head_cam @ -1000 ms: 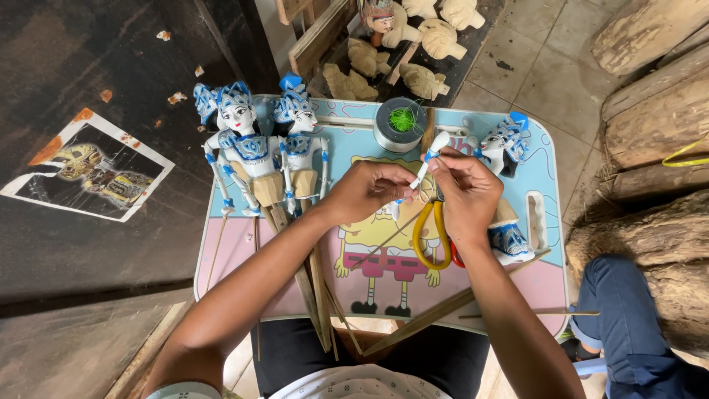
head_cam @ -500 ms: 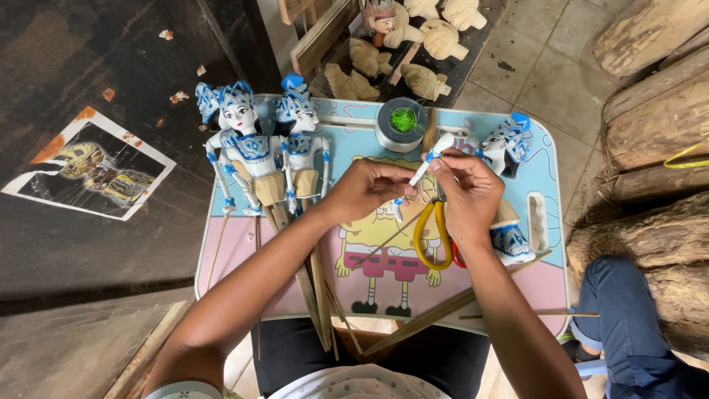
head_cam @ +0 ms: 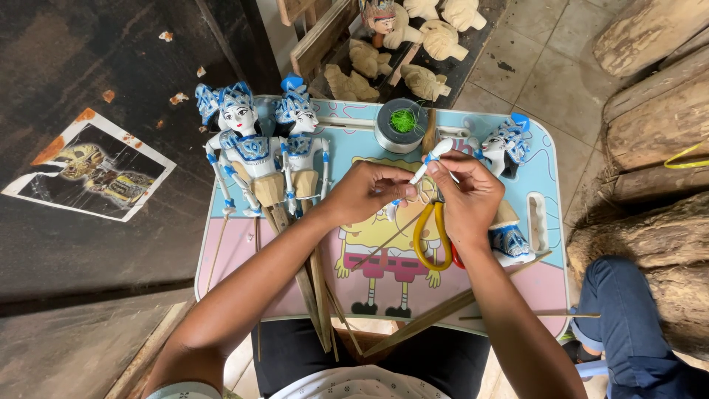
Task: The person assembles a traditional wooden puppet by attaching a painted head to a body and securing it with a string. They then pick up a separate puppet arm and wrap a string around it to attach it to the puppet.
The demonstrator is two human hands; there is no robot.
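Tabletop [head_cam: 244, 258] first, pastel with a cartoon print, spread beneath both hands and carrying everything. Beyond the fingertips and to their left stand two finished rod puppets [head_cam: 255, 159] in blue and white, their wooden rods running back under the left forearm. Just past the right knuckles lies a third puppet [head_cam: 506, 148] with the same blue crown, and straight ahead of the fingers sits a round tin [head_cam: 402, 125] with a tuft of green thread in it. Yellow-handled pliers [head_cam: 432, 236] lie directly under the palms, within easy drop. Now the hands: left hand [head_cam: 365, 193] curled, thumb and forefinger pressed together on the lower end of a small white puppet arm [head_cam: 430, 161] with a blue band; right hand [head_cam: 469, 199] pinching its upper end, the other fingers tucked. The piece hangs between the two pinches, clear of the table. Done well, I'd judge, this wants the left pinch steady as an anchor, the right making the fine moves, and wrists kept low over the table. Whether a thread runs through the piece, I cannot tell.
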